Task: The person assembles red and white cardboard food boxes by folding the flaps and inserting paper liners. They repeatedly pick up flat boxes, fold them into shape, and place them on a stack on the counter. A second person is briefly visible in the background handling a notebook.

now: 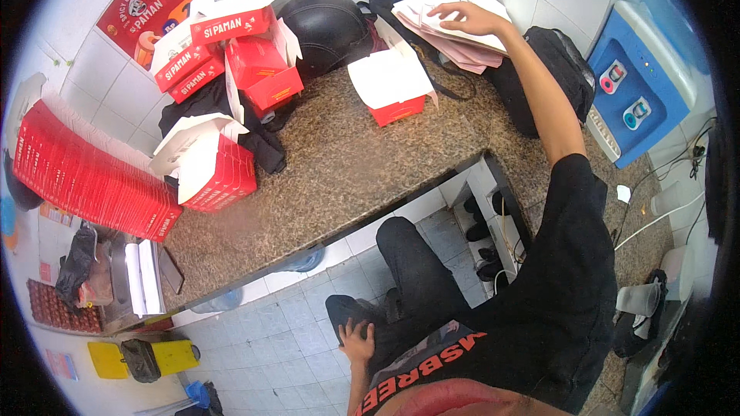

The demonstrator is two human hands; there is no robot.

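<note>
At the back of the counter, my right hand [470, 18] reaches over a stack of flat white-and-pink box blanks [455, 50]. Its fingers are apart and slightly bent, touching or just above the top sheet. My left hand [357, 341] lies spread on my knee, holding nothing. A folded red-and-white carton [397, 108] with its white lid flap up stands on the counter to the left of the blanks. Further left sit an open nested group of cartons [220, 177], a pile of folded red cartons [250, 62], and a long leaning row of nested red cartons [92, 169].
The granite counter [331, 154] has an inner edge above my legs. A black helmet [324, 31] and a black bag [532, 81] flank the blanks. A blue-and-white water dispenser [644, 81] stands at right. Papers [144, 277] and a phone [171, 270] lie at left.
</note>
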